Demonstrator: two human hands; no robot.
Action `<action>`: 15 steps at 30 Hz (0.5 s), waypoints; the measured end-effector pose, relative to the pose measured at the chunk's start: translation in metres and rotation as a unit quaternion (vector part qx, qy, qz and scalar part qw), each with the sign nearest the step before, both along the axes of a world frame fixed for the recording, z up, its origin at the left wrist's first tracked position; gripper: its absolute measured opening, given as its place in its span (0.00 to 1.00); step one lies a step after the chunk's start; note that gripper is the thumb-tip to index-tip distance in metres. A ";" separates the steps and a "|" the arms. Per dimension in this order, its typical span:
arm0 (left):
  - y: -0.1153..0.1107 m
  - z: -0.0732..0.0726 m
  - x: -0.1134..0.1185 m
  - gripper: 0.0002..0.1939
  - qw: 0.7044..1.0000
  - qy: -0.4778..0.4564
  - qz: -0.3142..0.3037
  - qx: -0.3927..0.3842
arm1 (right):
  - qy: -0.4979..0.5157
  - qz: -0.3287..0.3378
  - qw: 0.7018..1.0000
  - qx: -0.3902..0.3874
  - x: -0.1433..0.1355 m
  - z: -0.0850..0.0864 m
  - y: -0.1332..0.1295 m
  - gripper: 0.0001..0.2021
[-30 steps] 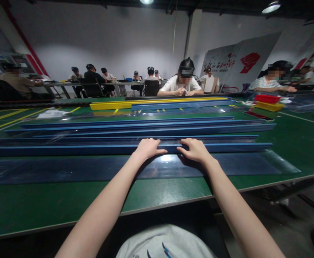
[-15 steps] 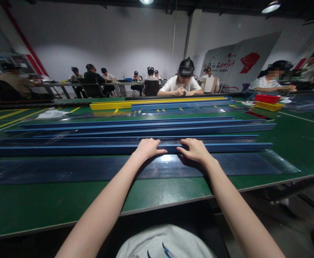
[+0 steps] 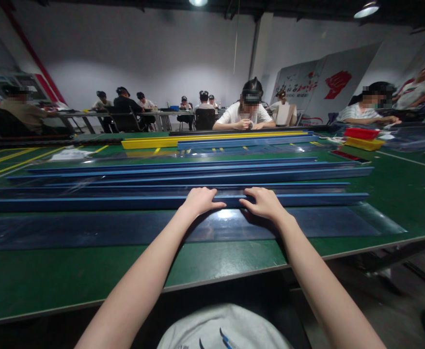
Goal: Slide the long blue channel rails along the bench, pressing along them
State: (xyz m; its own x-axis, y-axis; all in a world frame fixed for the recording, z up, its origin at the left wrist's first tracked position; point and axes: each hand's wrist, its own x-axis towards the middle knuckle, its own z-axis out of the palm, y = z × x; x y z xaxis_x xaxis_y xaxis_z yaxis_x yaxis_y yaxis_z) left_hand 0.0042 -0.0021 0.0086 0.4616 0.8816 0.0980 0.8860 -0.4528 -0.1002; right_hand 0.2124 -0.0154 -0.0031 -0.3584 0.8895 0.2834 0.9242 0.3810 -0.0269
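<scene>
A long blue strip (image 3: 88, 202) lies crosswise on the green table (image 3: 227, 261). My left hand (image 3: 200, 199) grips it near its middle, thumb along the near side and fingers over the top edge. Just to the right, my right hand (image 3: 261, 201) grips the same strip in the same way, its thumb pointing at the other thumb. A short gap parts the two hands. Nearer to me, a flat clear plastic sleeve (image 3: 125, 228) lies along the table. Behind the held strip are several more blue strips (image 3: 306, 173).
Farther back lie a yellow strip (image 3: 147, 143) and a light blue strip (image 3: 241, 142). Red and yellow trays (image 3: 365, 144) and a phone-like flat object (image 3: 348, 156) are at the right. A person (image 3: 248, 109) sits across the table; others sit beyond.
Both my hands and the strips are unmoved. A standing person at the far right has shifted position.
</scene>
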 end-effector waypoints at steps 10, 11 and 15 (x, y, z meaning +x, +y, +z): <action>0.000 -0.001 -0.001 0.27 1.000 -0.004 0.002 -0.004 | 0.003 -0.001 1.000 -0.006 0.000 0.001 0.000 0.16; 0.000 -0.001 0.000 0.27 1.000 -0.004 0.001 -0.003 | 0.002 -0.002 1.000 -0.005 0.000 0.001 0.000 0.16; 0.001 -0.001 0.000 0.27 1.000 -0.004 -0.001 0.001 | 0.000 0.002 1.000 0.001 0.000 0.000 0.000 0.16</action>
State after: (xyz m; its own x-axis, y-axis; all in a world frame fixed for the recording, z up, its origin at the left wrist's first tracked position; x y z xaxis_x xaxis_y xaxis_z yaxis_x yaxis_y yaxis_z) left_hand 0.0043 -0.0015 0.0080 0.4626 0.8806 0.1028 0.8859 -0.4544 -0.0934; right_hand 0.2125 -0.0158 -0.0026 -0.3616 0.8874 0.2860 0.9227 0.3846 -0.0267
